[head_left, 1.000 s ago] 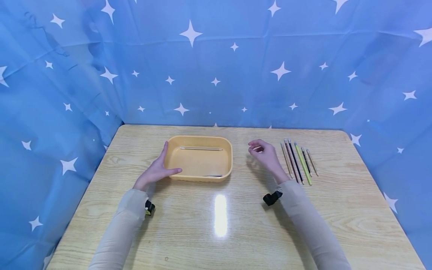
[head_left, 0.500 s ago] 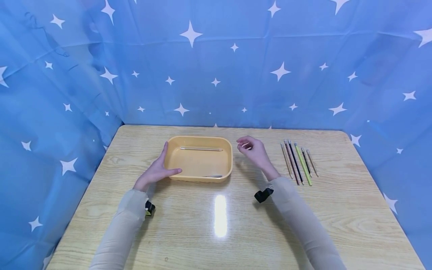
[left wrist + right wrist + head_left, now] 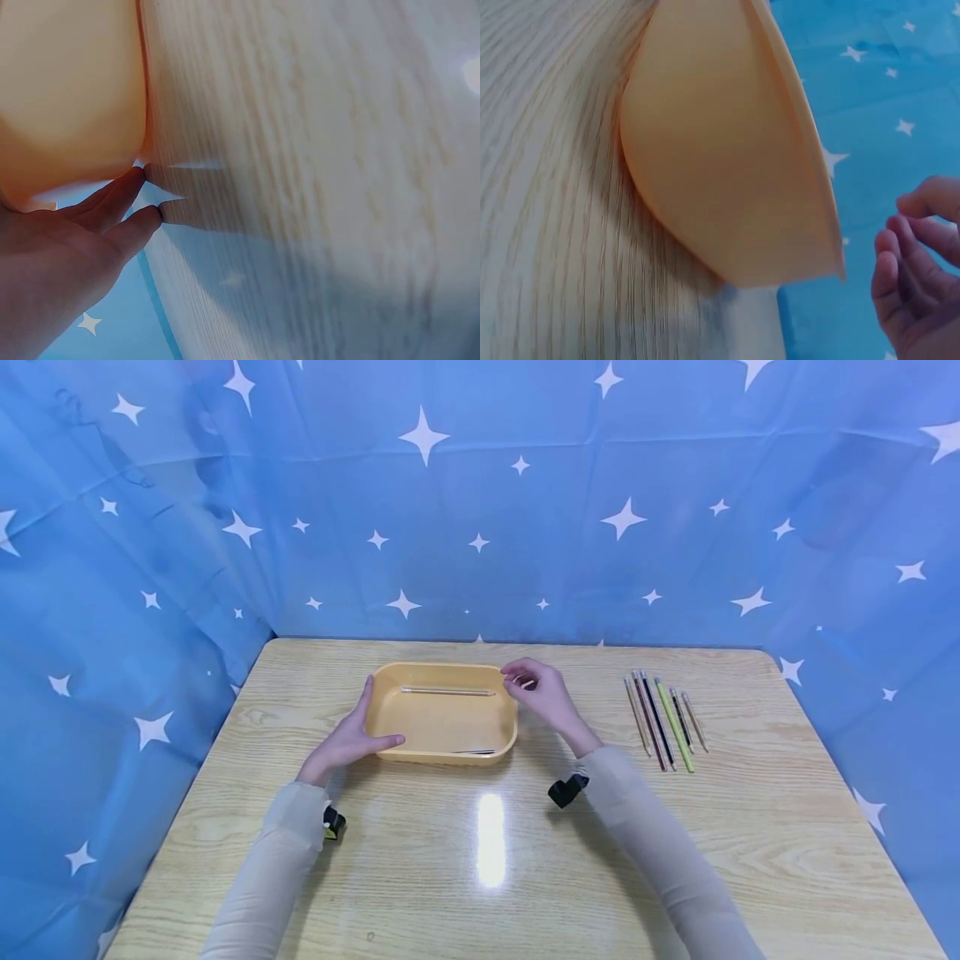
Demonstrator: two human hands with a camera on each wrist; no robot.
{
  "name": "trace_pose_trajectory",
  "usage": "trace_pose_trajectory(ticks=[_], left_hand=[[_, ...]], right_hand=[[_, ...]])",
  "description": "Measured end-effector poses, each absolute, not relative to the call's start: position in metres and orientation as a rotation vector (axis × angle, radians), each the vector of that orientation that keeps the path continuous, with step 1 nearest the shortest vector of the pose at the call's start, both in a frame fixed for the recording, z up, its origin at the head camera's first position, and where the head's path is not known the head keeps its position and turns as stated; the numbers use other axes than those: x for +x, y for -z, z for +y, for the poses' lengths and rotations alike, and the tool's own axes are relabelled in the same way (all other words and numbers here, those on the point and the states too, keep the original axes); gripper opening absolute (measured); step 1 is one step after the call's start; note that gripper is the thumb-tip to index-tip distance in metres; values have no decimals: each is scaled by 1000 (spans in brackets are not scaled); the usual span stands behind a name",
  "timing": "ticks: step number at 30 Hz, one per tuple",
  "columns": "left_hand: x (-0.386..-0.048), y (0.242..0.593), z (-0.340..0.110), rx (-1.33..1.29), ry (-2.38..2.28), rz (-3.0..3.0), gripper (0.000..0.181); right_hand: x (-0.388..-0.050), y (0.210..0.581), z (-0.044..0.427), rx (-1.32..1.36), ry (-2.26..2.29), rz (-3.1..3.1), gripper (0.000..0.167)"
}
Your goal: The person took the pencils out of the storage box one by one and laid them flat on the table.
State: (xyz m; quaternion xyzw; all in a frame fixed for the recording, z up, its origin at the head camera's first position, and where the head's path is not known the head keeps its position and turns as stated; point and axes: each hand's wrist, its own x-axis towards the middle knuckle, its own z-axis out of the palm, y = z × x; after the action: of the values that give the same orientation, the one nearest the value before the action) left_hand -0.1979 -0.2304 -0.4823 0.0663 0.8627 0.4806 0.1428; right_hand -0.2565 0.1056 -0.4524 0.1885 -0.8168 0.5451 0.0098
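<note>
A shallow orange plastic tray [image 3: 442,758] stands at the table's far middle. One pencil [image 3: 447,692] lies along its back side, and a thin dark pencil [image 3: 474,752] shows partly behind the near wall. My left hand [image 3: 348,739] holds the tray's left end, thumb over the near-left corner; in the left wrist view its fingertips [image 3: 142,174] touch low on the outer wall. At the right rim hovers my right hand [image 3: 543,697], fingers loosely curled. In the right wrist view the same right hand [image 3: 922,292] is apart from the tray, with nothing visible in its fingers.
Several pencils lie side by side on the table's right, including a green one [image 3: 674,725] and a dark one [image 3: 657,720]. The wooden table [image 3: 405,877] backs onto a blue curtain [image 3: 480,493] with white stars. A bright reflection lies before the tray.
My right hand has moved left, from beside the row of pencils to the tray's right rim. The left hand, the tray and the pencils have stayed in place.
</note>
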Motion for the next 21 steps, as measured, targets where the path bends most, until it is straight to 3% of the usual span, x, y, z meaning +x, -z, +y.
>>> trace_pose_trajectory(ticks=[21], left_hand=[[-198, 484, -231, 195, -1406, 2492, 119]], right_hand=[[-259, 464, 57, 849, -1700, -2645, 26]])
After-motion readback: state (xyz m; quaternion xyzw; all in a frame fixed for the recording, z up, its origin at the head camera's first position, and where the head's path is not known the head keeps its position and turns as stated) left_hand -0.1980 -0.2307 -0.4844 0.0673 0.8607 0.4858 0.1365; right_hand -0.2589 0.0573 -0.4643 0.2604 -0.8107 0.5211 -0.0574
